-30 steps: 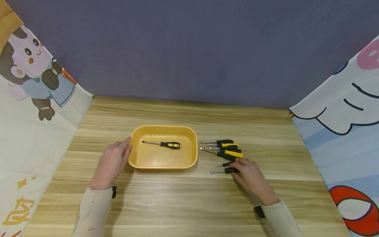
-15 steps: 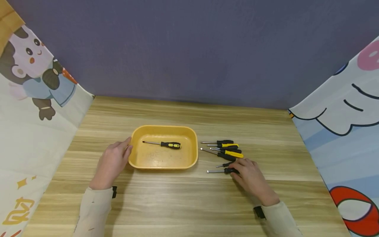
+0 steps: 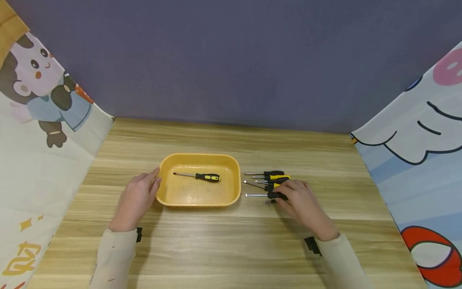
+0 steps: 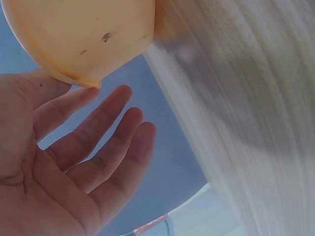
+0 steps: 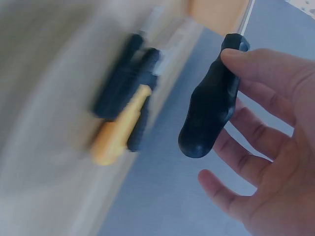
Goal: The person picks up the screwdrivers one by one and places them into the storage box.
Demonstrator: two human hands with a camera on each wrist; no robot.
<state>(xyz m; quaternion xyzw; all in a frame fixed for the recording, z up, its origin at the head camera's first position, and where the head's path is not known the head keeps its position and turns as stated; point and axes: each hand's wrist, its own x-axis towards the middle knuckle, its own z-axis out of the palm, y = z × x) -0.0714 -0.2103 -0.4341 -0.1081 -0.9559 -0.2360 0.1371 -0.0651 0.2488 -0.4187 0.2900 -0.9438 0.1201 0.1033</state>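
My left hand (image 3: 135, 198) holds the left end of a yellow plastic tray (image 3: 202, 205), thumb and forefinger at its rim (image 4: 83, 83); the other fingers are loosely bent. Inside the tray lies a black-and-yellow screwdriver (image 3: 207, 177). To the tray's right, my right hand (image 3: 304, 206) pinches a black-handled screwdriver (image 5: 209, 103) between thumb and fingers, its shaft pointing left. In the right wrist view it is off the table. Beneath it, a small screwdriver (image 3: 268, 202) is partly hidden. Several black or yellow-handled screwdrivers (image 3: 275, 173) lie just beyond, some covered by the hand.
Everything stands on a wood-grain table (image 3: 216, 249). A dark grey-blue panel (image 3: 231, 64) rises behind it. Printed cartoon sheets flank the table on the left (image 3: 47, 172) and right (image 3: 408, 172).
My right hand has lifted the black-handled screwdriver and moved it slightly left and away from me, over the small screwdriver. The left hand and the tray have stayed in place.
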